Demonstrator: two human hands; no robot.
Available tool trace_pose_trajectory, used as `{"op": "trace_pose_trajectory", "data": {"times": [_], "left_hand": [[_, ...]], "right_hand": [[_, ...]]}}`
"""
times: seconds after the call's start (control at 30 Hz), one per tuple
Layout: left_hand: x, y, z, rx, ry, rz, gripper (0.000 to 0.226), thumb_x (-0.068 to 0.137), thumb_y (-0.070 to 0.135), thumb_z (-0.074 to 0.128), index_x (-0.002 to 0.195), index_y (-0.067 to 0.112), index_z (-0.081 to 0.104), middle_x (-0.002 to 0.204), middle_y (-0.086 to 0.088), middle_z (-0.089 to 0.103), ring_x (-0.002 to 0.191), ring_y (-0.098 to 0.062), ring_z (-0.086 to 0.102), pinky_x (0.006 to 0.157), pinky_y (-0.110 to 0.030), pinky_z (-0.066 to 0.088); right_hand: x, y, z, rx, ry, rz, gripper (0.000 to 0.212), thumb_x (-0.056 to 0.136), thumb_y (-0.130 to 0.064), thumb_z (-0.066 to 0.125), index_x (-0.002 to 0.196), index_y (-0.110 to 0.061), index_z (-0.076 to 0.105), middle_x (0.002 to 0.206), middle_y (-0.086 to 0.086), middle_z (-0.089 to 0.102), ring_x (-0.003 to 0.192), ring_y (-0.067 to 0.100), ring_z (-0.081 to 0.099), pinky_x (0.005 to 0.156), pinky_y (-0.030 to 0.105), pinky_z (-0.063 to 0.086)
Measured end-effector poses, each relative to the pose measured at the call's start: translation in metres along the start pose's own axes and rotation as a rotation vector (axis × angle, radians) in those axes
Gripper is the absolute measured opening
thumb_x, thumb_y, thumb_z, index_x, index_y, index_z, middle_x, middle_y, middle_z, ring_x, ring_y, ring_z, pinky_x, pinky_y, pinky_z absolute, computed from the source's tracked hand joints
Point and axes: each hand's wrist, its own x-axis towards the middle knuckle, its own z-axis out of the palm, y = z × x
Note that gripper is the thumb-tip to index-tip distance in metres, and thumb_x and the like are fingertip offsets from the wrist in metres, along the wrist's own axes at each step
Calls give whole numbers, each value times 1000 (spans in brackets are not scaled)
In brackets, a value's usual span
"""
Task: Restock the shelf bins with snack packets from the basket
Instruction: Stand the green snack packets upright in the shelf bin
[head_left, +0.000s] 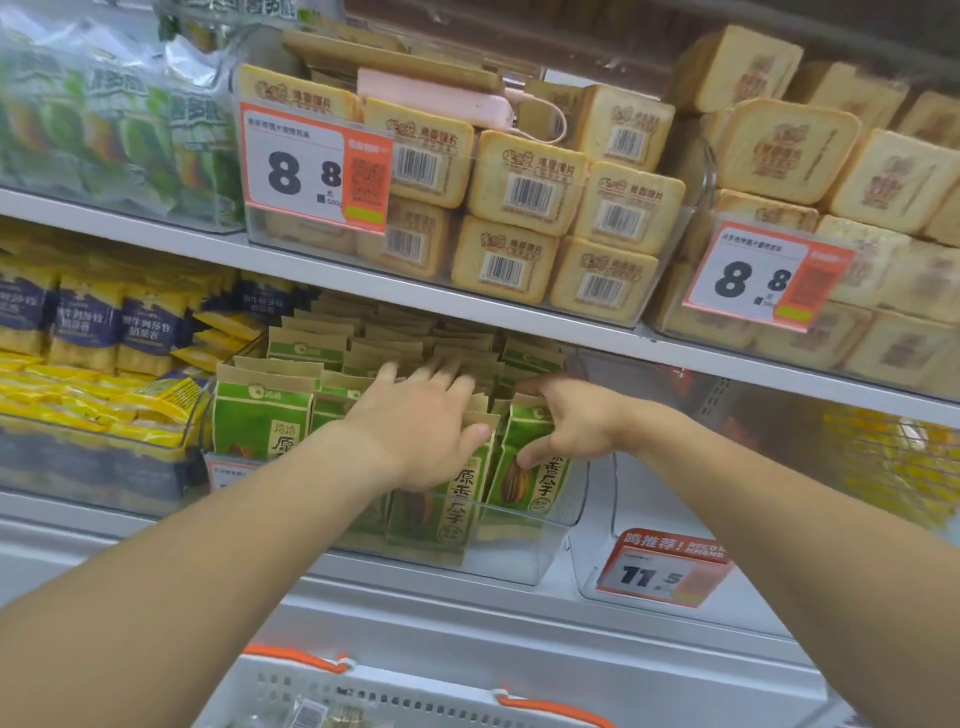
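Two bare forearms reach up from the bottom corners of the frame toward the middle shelf (519, 322), above the white basket (291, 680) with orange handles at the bottom edge, where a packet or two shows through its slots. At centre frame stands a clear bin (545, 535) packed with green and brown snack packets (262, 415) standing upright in rows. The left hand (415, 421) lies flat over the packet tops, fingers spread and straight, thumb against the front of one packet: an open grip, pressing rather than holding. Just beside it, the right hand (566, 415) has its grip closed on the front right packet (530, 467), thumb on its face and fingers curled behind its top edge. In the upper half of the frame, the shelf above carries bins of tan bread-slice packs (524, 182) with orange price tags (311, 166), and a pink power bank (441, 101) rests on top of them. Yellow and purple packets (93, 322) fill the bin at left of frame.
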Motion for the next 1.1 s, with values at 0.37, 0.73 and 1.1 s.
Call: {"op": "trace_pose_trajectory", "data": {"times": [0.37,0.73,1.1], "left_hand": [[3,-2,-6,3,-76,-12,63,103,54,24,154,18,19,157,-4,33,145,-24,29,119,-53,17],[7,-3,0,4,-61,-17,58,104,51,23,150,16,25,151,-5,39,141,-25,32,118,-55,17],[2,-2,10,11,-14,11,56,105,47,21,153,19,20,157,-2,31,145,-22,25,118,-56,13]], "right_hand": [[9,-13,-15,-386,-72,219,67,81,-51,76,134,-20,50,125,0,61,104,20,56,90,31,47],[-2,-38,-28,-506,-8,227,51,79,-49,78,111,-20,50,105,-3,55,92,19,51,80,31,46],[-76,-36,9,-471,414,2,38,89,-40,67,125,-34,54,107,-4,70,101,29,64,77,40,53]]}}
